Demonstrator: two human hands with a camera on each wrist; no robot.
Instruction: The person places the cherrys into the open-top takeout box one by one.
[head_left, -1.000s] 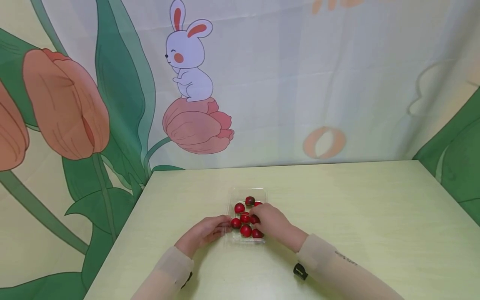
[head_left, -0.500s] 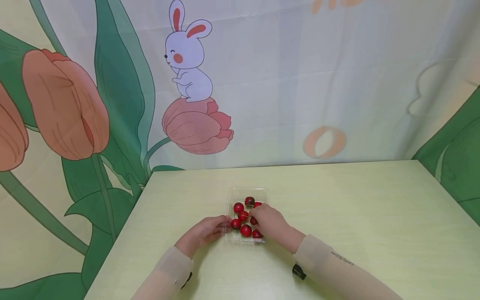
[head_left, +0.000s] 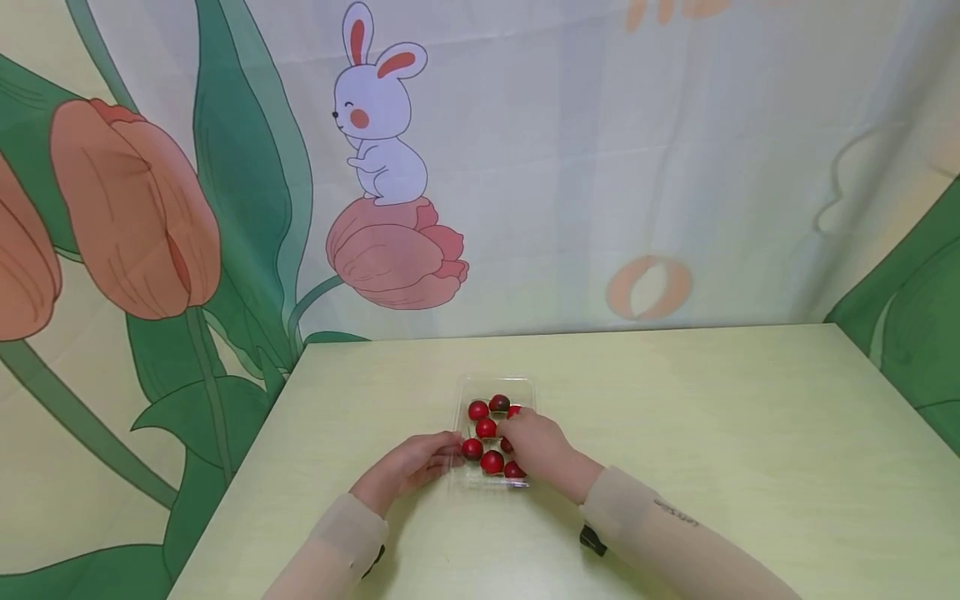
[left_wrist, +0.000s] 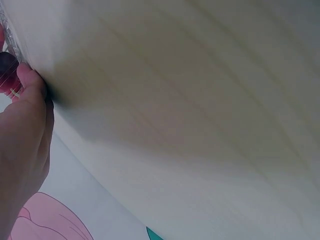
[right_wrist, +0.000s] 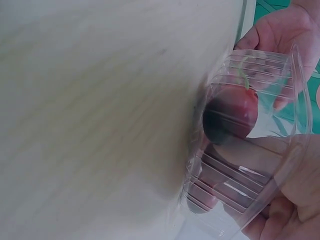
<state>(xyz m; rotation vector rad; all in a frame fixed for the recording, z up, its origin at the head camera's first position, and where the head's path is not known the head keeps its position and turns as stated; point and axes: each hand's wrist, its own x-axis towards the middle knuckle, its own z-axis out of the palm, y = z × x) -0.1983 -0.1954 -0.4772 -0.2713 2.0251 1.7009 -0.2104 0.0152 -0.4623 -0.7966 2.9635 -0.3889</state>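
Observation:
A clear plastic box (head_left: 495,387) stands on the table with several dark red cherries (head_left: 492,462) inside. My left hand (head_left: 408,463) rests against the box's left wall with its fingers fairly straight. In the left wrist view, its fingertips touch the box's edge beside a cherry (left_wrist: 7,67). Reaching in over the right wall, my right hand (head_left: 546,446) has finger and thumb around a cherry (head_left: 507,445), mostly hidden by the hand. Through the ribbed wall in the right wrist view, the thumb lies beside another cherry (right_wrist: 231,112) with a green stem.
The pale wooden table (head_left: 675,417) spreads on both sides of the box. Behind it hangs a cloth backdrop (head_left: 540,167) printed with a rabbit and tulips. A black strap (head_left: 592,540) shows under the right sleeve.
My right hand has shifted slightly left inside the box. The middle cherry and the upper left one have moved a little toward the far end. The left hand has stayed still.

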